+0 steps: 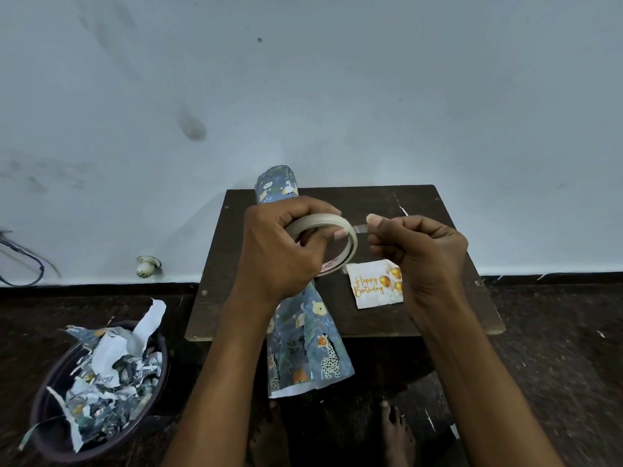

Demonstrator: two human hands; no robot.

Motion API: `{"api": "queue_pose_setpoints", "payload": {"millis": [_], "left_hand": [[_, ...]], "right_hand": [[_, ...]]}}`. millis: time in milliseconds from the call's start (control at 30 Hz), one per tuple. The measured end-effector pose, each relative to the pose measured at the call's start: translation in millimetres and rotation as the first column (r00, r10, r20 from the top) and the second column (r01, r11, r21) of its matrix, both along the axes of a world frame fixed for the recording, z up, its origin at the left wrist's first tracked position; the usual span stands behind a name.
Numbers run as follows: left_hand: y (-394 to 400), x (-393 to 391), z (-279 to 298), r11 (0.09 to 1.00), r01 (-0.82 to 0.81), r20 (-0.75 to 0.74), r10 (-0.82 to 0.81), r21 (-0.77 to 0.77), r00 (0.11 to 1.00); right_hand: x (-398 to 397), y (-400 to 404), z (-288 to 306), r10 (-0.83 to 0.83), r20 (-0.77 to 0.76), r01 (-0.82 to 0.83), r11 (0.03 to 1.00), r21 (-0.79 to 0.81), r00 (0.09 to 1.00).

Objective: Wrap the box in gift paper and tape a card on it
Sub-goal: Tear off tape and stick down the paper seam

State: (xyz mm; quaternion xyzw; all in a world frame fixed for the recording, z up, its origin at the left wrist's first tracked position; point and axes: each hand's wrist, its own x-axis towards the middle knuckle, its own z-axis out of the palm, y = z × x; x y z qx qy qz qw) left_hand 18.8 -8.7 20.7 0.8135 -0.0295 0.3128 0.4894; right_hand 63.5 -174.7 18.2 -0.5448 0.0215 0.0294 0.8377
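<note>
Your left hand (276, 251) holds the tape roll (325, 242) up over the table (421, 203), with your fingers curled through and around the ring. Your right hand (418, 251) pinches the loose end of the tape (360, 227) between thumb and finger. The strip is short and runs sideways from the roll to your right fingers, so a pull to the right looks like the way to make it longer.

The card (376, 284) lies flat on the table, just under your right hand and close to the roll. Your right hand is the nearer one to it.

The paper (303, 332) is a long roll that lies front to back, from the far edge of the table toward your feet. It passes under your left hand, and its near end hangs off the table.

I cannot see the box anywhere, so I cannot tell if it is wrapped.

A tub (50, 382) of torn paper scraps sits on the floor to your left.
</note>
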Motion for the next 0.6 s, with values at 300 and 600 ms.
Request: {"api": "queue_pose_setpoints", "payload": {"millis": [300,600], "left_hand": [[48.7,-10.1,-3.0,0.961,0.004,0.115,0.029,-0.278,0.993],[76.4,-25.8,3.7,0.975,-0.037,0.080,0.055,-0.218,0.995]], "right_hand": [[-0.4,11.0,-4.6,0.024,-0.055,-0.023,1.000,0.019,0.998],[-13.6,39.2,-14.4,0.111,-0.045,-0.114,0.992,-0.058,0.993]]}}
